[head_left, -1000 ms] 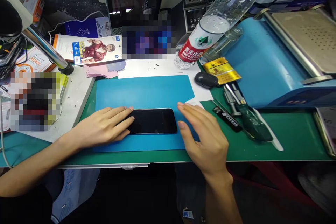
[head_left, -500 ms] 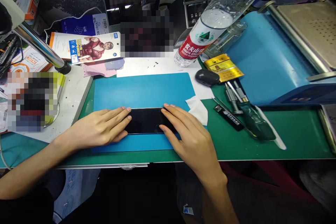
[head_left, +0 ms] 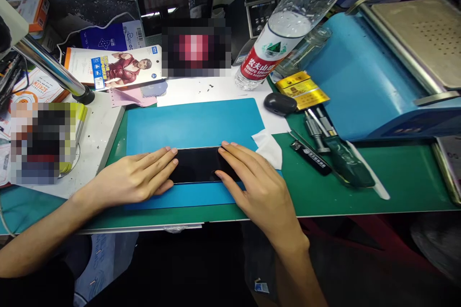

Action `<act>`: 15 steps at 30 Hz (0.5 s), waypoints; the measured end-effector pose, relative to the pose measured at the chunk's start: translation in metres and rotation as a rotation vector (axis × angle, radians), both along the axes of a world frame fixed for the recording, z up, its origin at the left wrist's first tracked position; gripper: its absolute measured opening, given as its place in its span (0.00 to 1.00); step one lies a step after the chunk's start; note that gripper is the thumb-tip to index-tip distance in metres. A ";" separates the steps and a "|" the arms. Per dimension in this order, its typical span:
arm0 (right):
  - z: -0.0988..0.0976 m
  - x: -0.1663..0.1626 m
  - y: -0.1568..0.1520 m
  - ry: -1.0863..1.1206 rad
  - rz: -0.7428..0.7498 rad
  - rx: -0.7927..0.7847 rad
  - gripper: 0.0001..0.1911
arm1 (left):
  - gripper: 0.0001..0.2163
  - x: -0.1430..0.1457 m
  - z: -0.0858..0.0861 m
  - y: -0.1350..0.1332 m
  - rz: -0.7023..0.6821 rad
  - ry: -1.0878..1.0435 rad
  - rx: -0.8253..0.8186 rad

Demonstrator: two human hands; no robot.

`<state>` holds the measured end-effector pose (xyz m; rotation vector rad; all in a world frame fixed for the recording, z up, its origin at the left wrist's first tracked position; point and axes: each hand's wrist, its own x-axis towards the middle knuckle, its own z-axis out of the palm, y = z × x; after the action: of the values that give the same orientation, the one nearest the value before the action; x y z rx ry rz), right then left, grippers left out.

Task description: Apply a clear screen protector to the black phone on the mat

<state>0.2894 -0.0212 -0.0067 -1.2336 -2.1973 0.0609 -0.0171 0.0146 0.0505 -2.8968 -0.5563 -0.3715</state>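
A black phone (head_left: 197, 165) lies face up on a blue mat (head_left: 194, 124) near the table's front edge. My left hand (head_left: 137, 177) rests flat on the phone's left end, fingers stretched out. My right hand (head_left: 259, 187) lies flat over the phone's right end, fingers extended and touching the glass. A small white wipe (head_left: 268, 146) sits on the mat's right edge, just beyond my right hand.
A water bottle (head_left: 281, 43) leans at the back. Yellow packets (head_left: 300, 88), a black earbud case (head_left: 279, 103) and several hand tools (head_left: 334, 148) lie right of the mat. A blue machine (head_left: 374, 76) fills the right side. Printed packages (head_left: 115, 64) and a lamp arm (head_left: 46, 64) stand at the left.
My right hand moved left from beside the phone onto its right end, uncovering the white wipe. My left hand stayed on the phone's left end.
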 end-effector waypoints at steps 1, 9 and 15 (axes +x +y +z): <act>0.000 0.000 0.000 0.002 0.000 0.002 0.27 | 0.22 0.000 0.000 0.000 -0.004 -0.002 -0.004; 0.000 0.001 0.001 -0.019 0.003 0.011 0.25 | 0.19 0.002 0.002 -0.005 -0.011 0.036 -0.053; -0.001 0.002 0.000 -0.014 0.001 0.001 0.25 | 0.18 0.002 0.005 -0.009 -0.002 0.061 -0.075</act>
<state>0.2912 -0.0209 -0.0077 -1.2366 -2.2099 0.0517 -0.0151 0.0057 0.0557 -2.9689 -0.5696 -0.2665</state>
